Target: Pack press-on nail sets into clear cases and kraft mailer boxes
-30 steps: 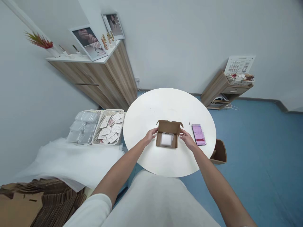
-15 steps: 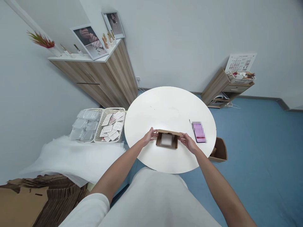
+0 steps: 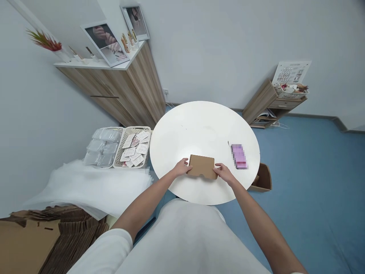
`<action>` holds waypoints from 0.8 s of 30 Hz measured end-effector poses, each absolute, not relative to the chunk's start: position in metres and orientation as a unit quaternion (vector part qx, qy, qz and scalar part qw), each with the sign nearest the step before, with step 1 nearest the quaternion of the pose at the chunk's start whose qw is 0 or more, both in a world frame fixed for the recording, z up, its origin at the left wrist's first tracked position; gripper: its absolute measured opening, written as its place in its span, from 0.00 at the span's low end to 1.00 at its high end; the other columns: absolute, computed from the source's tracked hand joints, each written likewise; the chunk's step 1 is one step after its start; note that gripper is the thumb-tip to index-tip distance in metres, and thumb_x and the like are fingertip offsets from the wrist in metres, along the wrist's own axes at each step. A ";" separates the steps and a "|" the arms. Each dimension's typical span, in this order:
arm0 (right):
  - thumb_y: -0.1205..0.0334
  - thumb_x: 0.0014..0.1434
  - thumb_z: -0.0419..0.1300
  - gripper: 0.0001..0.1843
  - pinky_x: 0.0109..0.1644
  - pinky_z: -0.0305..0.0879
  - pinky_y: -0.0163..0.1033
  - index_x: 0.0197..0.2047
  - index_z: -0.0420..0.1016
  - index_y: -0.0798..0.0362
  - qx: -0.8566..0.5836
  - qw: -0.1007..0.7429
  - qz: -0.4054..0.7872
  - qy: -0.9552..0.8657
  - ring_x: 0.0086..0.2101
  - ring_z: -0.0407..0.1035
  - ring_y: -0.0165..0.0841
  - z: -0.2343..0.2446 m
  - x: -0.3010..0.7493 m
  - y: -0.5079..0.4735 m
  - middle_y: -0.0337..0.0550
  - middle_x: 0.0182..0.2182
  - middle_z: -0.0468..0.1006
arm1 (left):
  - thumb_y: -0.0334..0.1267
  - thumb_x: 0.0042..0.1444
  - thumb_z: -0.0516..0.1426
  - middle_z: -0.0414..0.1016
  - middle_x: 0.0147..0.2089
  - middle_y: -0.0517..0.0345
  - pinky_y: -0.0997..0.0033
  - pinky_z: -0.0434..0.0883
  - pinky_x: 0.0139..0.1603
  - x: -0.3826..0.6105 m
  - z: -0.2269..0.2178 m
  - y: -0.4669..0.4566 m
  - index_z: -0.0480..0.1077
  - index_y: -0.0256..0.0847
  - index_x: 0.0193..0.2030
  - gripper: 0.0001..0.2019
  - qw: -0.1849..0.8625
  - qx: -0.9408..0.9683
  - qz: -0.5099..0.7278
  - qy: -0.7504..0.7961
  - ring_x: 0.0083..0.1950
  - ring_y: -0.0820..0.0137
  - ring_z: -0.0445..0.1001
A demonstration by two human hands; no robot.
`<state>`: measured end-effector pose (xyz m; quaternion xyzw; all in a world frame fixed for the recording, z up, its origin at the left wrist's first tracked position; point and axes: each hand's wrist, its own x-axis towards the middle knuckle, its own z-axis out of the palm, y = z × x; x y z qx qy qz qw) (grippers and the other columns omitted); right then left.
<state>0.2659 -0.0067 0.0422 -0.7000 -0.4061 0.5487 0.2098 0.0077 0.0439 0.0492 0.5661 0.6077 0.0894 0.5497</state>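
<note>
A small brown cardboard box (image 3: 202, 166) lies on the round white table (image 3: 199, 125), its lid folded down over the top. A notch shows in the lid's near edge, and the contents are hidden. My left hand (image 3: 181, 167) grips the box's left side, thumb on the near left corner. At the opposite side, my right hand (image 3: 224, 172) holds the right edge between thumb and fingers.
A phone (image 3: 239, 156) lies on the table's right side. To the left stand a basket of cards (image 3: 134, 148), a basket of clear packets (image 3: 103, 147), white foam sheets (image 3: 97, 186) and stacked flat cardboard (image 3: 76, 239). An open carton (image 3: 264, 177) sits on the floor at right.
The box's lid has come down toward me and now covers the white packet that showed inside. Both hands have shifted from the raised lid to the box's sides.
</note>
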 end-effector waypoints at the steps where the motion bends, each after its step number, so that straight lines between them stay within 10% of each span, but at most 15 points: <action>1: 0.52 0.47 0.56 0.27 0.36 0.61 0.35 0.50 0.60 0.53 -0.719 0.200 0.521 -0.413 0.36 0.67 0.33 0.038 0.263 -0.009 0.43 0.33 0.72 | 0.48 0.44 0.56 0.61 0.54 0.46 0.72 0.65 0.40 0.008 0.046 0.041 0.51 0.39 0.58 0.34 0.531 0.568 0.080 0.624 0.46 0.64 0.68; 24: 0.60 0.45 0.57 0.29 0.55 0.50 0.44 0.53 0.59 0.50 -0.723 0.182 0.386 -0.543 0.53 0.55 0.40 0.015 0.249 -0.049 0.47 0.51 0.63 | 0.38 0.43 0.54 0.57 0.53 0.49 0.60 0.58 0.49 0.010 0.039 0.020 0.57 0.45 0.52 0.26 0.371 0.715 -0.028 0.591 0.55 0.55 0.56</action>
